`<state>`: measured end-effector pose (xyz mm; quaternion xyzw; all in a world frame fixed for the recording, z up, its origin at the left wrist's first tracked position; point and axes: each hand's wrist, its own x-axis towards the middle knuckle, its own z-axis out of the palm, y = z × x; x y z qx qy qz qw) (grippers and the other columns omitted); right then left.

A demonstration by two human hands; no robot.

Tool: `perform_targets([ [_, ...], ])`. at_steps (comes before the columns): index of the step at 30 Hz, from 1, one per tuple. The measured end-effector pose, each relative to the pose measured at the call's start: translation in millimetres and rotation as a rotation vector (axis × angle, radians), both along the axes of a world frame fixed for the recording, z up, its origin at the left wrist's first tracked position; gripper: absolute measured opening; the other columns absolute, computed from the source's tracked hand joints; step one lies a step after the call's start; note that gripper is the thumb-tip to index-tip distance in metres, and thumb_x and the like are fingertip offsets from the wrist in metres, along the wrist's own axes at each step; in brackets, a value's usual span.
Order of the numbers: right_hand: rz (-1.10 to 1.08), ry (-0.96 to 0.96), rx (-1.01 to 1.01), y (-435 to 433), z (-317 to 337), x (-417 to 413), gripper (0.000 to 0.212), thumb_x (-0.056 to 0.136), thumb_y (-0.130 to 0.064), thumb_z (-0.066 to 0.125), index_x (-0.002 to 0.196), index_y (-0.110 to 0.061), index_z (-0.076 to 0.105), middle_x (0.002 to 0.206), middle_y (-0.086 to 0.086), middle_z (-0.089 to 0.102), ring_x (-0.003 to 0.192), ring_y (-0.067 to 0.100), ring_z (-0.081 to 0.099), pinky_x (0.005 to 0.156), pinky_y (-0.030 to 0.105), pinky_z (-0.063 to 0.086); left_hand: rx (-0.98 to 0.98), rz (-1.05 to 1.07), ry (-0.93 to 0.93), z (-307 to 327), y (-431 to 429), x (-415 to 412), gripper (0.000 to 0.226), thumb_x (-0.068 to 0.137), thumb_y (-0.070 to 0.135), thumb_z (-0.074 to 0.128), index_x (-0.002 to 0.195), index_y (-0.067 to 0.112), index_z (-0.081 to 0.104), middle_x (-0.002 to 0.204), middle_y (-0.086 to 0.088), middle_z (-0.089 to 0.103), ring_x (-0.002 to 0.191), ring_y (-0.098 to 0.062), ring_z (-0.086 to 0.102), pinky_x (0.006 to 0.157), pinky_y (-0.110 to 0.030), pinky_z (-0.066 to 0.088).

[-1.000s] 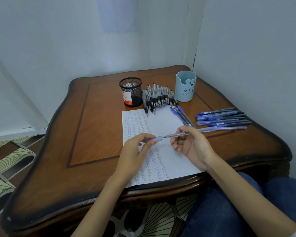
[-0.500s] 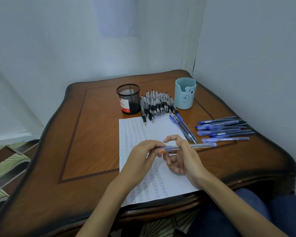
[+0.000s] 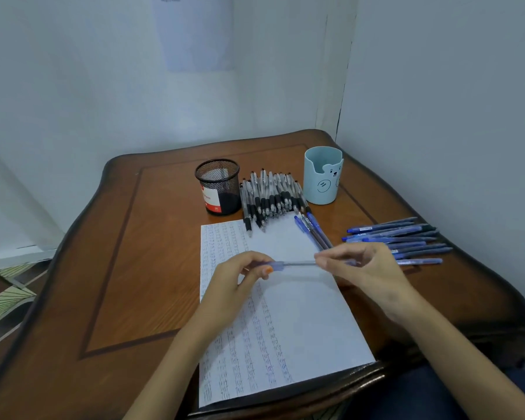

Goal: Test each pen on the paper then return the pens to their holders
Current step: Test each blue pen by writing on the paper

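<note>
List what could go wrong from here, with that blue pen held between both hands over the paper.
1. The left hand pinches only the end of the blue pen, and the right hand holds the barrel. If that end is a cap coming off, it may slip free and roll away.
2. The right hand is close to the row of blue pens near the table edge, so a careless sweep might knock some off.

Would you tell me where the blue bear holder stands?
Head view: the blue bear holder stands upright far right on the table, just right of the black pen pile.
</note>
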<state>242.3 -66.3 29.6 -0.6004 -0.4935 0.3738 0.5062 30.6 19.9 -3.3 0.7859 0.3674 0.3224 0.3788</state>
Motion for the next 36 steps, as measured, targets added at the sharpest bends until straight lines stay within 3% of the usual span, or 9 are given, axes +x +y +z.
perform_targets([
  [5,0.139,-0.624,0.061,9,-12,4,0.015,0.079,-0.018,0.077,0.094,-0.022,0.077,0.068,-0.021,0.063,0.069,0.005,0.057,0.058,0.012,0.043,0.062,0.001,0.097,-2,13,3,0.015,0.093,0.028,0.058,0.107,0.032,0.064,0.108,0.023,0.062,0.102,0.007,0.053,0.087,-0.013,0.036],
  [7,0.055,-0.681,0.087,18,-21,3,0.009,0.081,-0.018,0.076,0.09,-0.017,0.078,0.066,-0.016,0.06,0.069,0.003,0.057,0.059,0.012,0.042,0.154,0.061,0.187,-1,15,5,0.028,0.096,0.037,0.051,0.122,0.031,0.056,0.121,0.025,0.053,0.112,0.011,0.043,0.094,-0.014,0.03],
  [13,-0.187,-0.858,-0.029,44,-40,5,0.017,0.086,-0.018,0.068,0.076,-0.004,0.07,0.076,0.005,0.061,0.064,0.014,0.057,0.063,0.029,0.051,0.179,0.231,0.571,-10,33,1,0.059,0.101,0.045,0.033,0.151,0.018,0.022,0.16,0.001,0.014,0.147,-0.015,0.007,0.116,-0.027,0.008],
  [16,-0.208,-0.888,-0.029,53,-37,-3,0.012,0.088,-0.02,0.066,0.092,-0.009,0.065,0.091,0.004,0.056,0.078,0.016,0.053,0.064,0.025,0.042,0.139,0.235,0.631,-17,36,-1,0.065,0.1,0.051,0.026,0.153,0.017,0.012,0.161,0.0,0.001,0.148,-0.015,-0.003,0.117,-0.029,0.0],
  [19,-0.257,-0.882,0.156,70,-29,-19,0.024,0.086,-0.02,0.068,0.105,-0.006,0.062,0.097,0.01,0.054,0.091,0.024,0.049,0.074,0.037,0.046,0.144,0.248,0.593,-17,38,-3,0.06,0.102,0.045,0.028,0.153,0.018,0.014,0.161,0.001,0.004,0.148,-0.013,0.0,0.117,-0.027,0.001],
  [22,-0.256,-0.853,0.18,98,-23,-35,0.054,0.083,-0.036,0.069,0.128,-0.011,0.053,0.121,0.012,0.05,0.111,0.029,0.046,0.091,0.04,0.042,0.153,0.301,0.57,-19,41,-7,0.06,0.102,0.044,0.028,0.153,0.017,0.013,0.161,0.001,0.003,0.148,-0.013,-0.001,0.117,-0.027,0.002],
  [25,-0.213,-0.865,0.017,130,-25,-47,0.09,0.081,-0.062,0.06,0.151,-0.022,0.02,0.154,0.014,0.021,0.143,0.035,0.016,0.115,0.049,0.02,0.153,0.302,0.591,-22,40,-9,0.063,0.101,0.048,0.023,0.154,0.019,0.006,0.16,0.004,-0.006,0.146,-0.01,-0.011,0.116,-0.025,-0.005],
  [30,-0.22,-1.012,-0.136,172,-36,-51,0.108,0.075,-0.078,0.05,0.154,-0.025,-0.002,0.16,0.021,-0.005,0.144,0.048,-0.009,0.114,0.063,0.001,0.162,0.322,0.583,-24,41,-7,0.063,0.101,0.05,0.02,0.154,0.021,0.002,0.16,0.005,-0.009,0.145,-0.007,-0.014,0.113,-0.022,-0.01],
  [36,-0.209,-0.976,-0.175,190,-44,-54,0.098,0.076,-0.071,0.055,0.152,-0.031,0.008,0.161,0.016,0.0,0.144,0.047,-0.005,0.114,0.064,0.002,0.161,0.336,0.608,-25,41,-7,0.063,0.101,0.051,0.019,0.154,0.023,-0.001,0.159,0.007,-0.014,0.143,-0.004,-0.018,0.11,-0.02,-0.014],
])
